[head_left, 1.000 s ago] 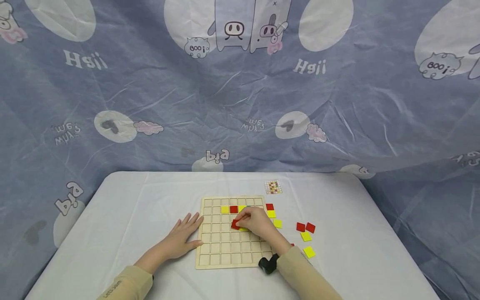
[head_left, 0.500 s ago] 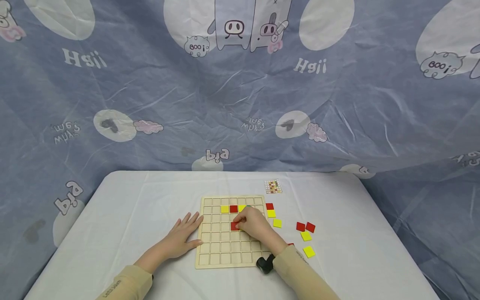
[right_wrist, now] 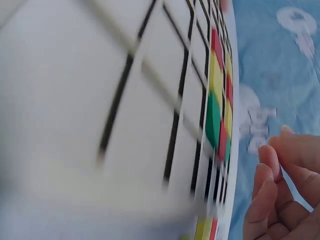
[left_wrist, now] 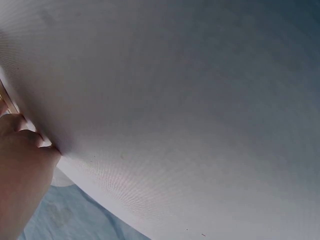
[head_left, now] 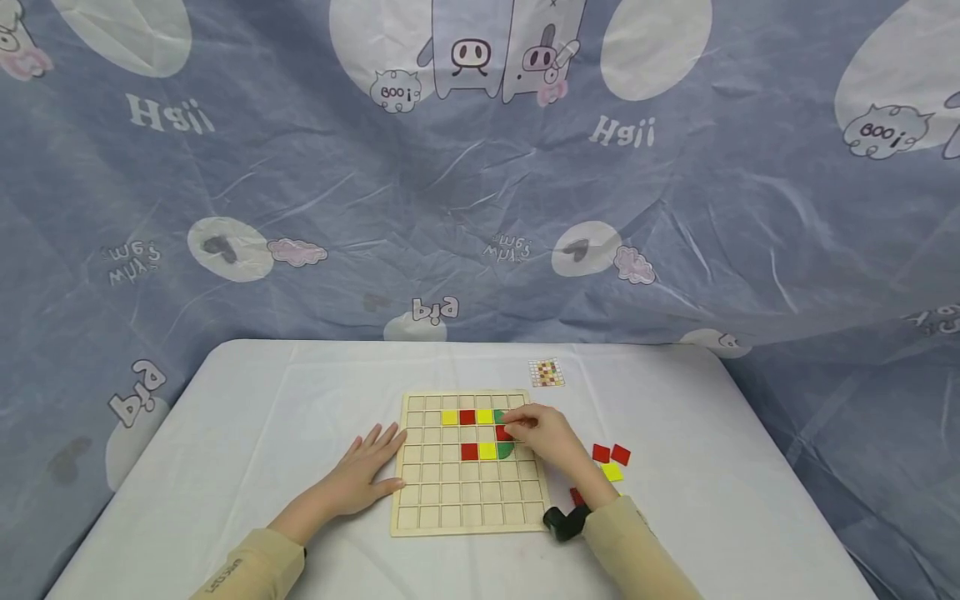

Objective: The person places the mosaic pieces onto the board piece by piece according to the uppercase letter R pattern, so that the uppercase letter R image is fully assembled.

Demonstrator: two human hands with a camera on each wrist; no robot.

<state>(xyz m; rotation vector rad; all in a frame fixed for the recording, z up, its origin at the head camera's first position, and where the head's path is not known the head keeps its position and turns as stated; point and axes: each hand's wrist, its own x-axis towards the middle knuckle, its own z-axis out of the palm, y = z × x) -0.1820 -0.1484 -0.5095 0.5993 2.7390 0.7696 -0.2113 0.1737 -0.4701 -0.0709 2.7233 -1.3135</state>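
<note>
A wooden grid board lies on the table. My left hand rests flat at its left edge, fingers spread, fingertips and thumb touching the rim. My right hand hovers over the board's upper right side. No tile shows between its loosely bent fingers in the right wrist view. Beneath those fingertips is a red tile, with a green tile above it, partly covered. In a lower row sit a red tile, a yellow tile and a rounded green tile.
Farther up the board are yellow, red and yellow tiles. A small pattern card lies behind the board. Loose red tiles and a yellow tile lie to the right. A black wrist device hangs by the right sleeve.
My right hand set the red tile into the lower row, let go and moved right, uncovering the yellow and green tiles beside it. My left hand stayed still.
</note>
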